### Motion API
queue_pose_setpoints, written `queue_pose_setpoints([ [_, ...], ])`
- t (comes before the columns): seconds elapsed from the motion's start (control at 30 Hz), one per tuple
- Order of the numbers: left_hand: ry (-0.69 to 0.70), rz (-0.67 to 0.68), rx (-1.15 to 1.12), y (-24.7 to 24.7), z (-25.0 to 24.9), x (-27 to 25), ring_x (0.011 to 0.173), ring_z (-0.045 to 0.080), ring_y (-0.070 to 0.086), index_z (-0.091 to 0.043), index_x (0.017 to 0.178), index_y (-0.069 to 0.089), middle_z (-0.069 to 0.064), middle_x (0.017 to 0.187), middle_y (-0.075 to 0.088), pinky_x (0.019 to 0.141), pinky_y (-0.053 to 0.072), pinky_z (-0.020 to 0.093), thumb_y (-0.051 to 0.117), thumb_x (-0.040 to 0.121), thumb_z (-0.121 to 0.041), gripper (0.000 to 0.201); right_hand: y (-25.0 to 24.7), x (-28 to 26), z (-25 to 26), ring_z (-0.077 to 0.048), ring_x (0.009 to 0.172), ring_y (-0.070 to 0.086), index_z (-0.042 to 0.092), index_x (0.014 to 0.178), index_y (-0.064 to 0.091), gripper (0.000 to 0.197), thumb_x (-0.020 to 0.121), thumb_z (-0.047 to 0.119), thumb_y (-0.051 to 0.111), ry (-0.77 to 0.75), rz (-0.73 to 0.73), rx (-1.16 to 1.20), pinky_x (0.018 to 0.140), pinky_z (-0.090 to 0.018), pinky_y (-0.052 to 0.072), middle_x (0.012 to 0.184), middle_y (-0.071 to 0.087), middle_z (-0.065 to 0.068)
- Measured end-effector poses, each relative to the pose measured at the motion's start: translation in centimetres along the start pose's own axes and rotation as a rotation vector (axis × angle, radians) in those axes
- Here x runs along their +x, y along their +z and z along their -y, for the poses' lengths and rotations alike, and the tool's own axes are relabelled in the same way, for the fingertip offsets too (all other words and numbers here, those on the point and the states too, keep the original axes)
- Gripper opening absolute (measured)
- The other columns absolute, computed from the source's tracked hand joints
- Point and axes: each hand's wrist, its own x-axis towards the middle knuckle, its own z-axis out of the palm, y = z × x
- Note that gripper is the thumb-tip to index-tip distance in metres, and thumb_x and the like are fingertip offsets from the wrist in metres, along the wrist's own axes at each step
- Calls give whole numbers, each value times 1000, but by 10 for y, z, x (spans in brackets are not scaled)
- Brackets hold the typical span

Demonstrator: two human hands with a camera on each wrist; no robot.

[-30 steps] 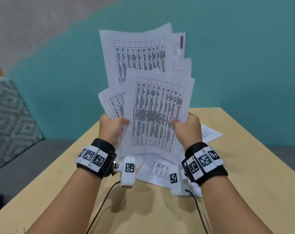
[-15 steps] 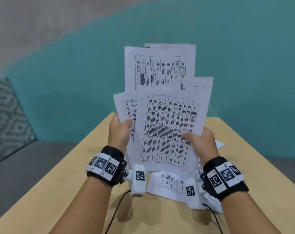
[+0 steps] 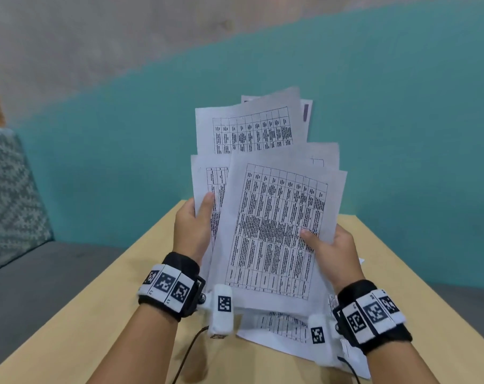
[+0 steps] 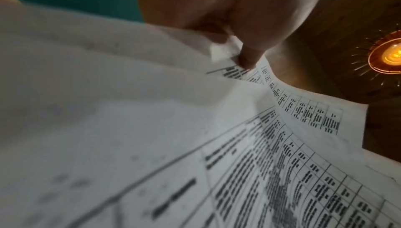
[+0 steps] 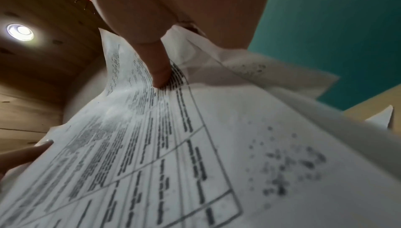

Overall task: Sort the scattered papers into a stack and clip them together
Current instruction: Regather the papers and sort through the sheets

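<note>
A: Status of the fanned bundle of white printed table sheets?

B: Held upright between my left hand and right hand, thumbs pinching the side edges. More loose white sheets lie below my wrists on the pale wooden table.

A: Risk?

B: Sheets are badly offset; if my pinch loosens while squaring, the back ones could slide out. No clip in view.

We see a teal wall beyond the far end of the wooden bench, pale grey higher up. A grey sofa with a patterned cushion sits left. Overhead, a wooden ceiling carries a round lamp.
</note>
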Motion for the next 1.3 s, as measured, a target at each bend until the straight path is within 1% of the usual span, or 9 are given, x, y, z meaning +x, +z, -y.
queue_pose_setpoints([
  [0.07,24,17,-11,0,-2,0,103,18,72,-22,108,65,3,111,76,94,57,41,60,102,-20,8,-2,2,-2,-10,97,69,28,98,68,15,93,13,70,10,8,35,87,-30,51,101,74,9],
  [0.13,22,-19,-4,1,-1,1,91,25,74,-26,100,58,8,101,78,84,59,43,64,98,-11,16,-3,5,-5,-16,101,70,25,103,69,16,93,13,70,33,14,65,93,-35,51,105,75,7],
  [0.3,55,-121,-4,1,-1,1,66,24,58,-30,92,48,18,78,68,65,49,37,67,96,-19,23,-3,9,-8,-20,107,69,22,109,68,18,93,12,69,104,27,124,103,-41,50,109,74,4],
  [0.5,183,-157,99,3,-1,2,65,11,49,-24,90,49,-3,77,55,62,42,25,62,99,-17,18,-5,13,-12,-21,111,69,14,119,68,27,93,10,70,166,17,182,109,-47,47,116,75,0],
  [0.6,170,-138,107,2,-1,3,43,5,31,-18,97,46,-1,60,42,45,30,21,57,102,-19,13,-4,13,-15,-19,112,68,22,111,68,22,92,9,70,187,25,194,110,-47,46,117,74,2],
  [0.87,23,-91,-41,-2,-8,10,83,21,63,-20,94,56,7,92,71,79,53,37,55,104,-14,12,-11,8,-22,-26,122,65,11,131,63,59,74,17,78,312,158,367,115,-52,40,127,72,-6],
  [0.97,87,-155,-13,-2,-6,12,74,14,56,-21,85,60,-1,81,64,76,48,28,60,100,-9,19,-12,6,-26,-25,123,64,11,132,62,76,63,27,88,314,154,373,116,-53,38,128,71,-4],
  [1.13,26,-243,-72,-12,-8,16,72,10,65,-23,92,52,-2,84,71,63,53,21,58,102,-9,18,-16,6,-23,-29,121,65,8,129,64,61,70,16,78,330,134,399,113,-52,41,125,73,-7],
  [1.3,159,-348,15,-31,-25,23,66,5,57,-16,104,46,-4,82,63,62,47,22,53,105,-16,7,-23,13,-23,-27,119,64,8,131,61,51,83,10,77,330,-66,351,109,-46,45,126,71,-6],
])
